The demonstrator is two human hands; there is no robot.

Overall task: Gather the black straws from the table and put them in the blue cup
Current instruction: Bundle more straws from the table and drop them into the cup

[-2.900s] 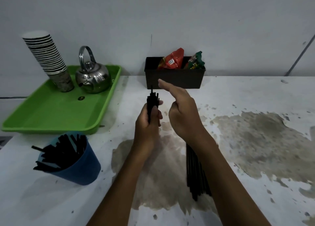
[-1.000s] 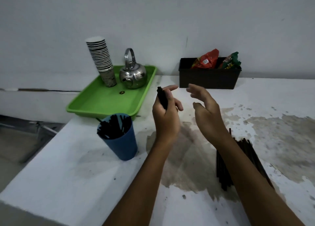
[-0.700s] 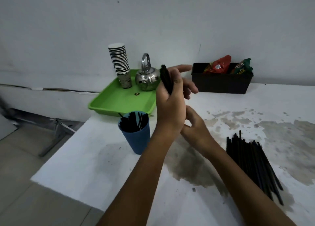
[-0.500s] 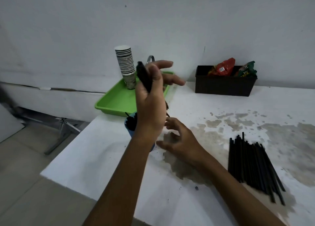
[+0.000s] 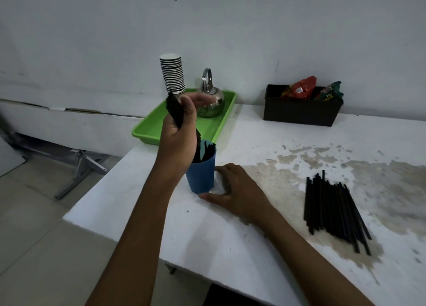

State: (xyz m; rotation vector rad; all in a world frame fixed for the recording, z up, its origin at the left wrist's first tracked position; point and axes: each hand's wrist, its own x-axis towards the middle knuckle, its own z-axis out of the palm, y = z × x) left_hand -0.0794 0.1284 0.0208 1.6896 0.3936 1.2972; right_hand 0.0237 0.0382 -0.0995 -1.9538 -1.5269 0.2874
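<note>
Head view shows the left hand (image 5: 178, 132) gripping a near-upright straw bundle (image 5: 174, 109) directly over the blue cup (image 5: 201, 174), which the relaxed right hand (image 5: 237, 194) steadies at its base; more straws (image 5: 332, 211) lie well right on the desk (image 5: 230, 243).

Bare table (image 5: 265, 144) between blue cup (image 5: 201, 175) and loose straws (image 5: 332, 210).

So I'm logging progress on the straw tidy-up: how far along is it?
Partly done. The blue cup already holds some black straws. The left hand grips another bunch of straws over the cup, while the right hand steadies the cup's base. A sizeable pile of straws is left on the table.
</note>
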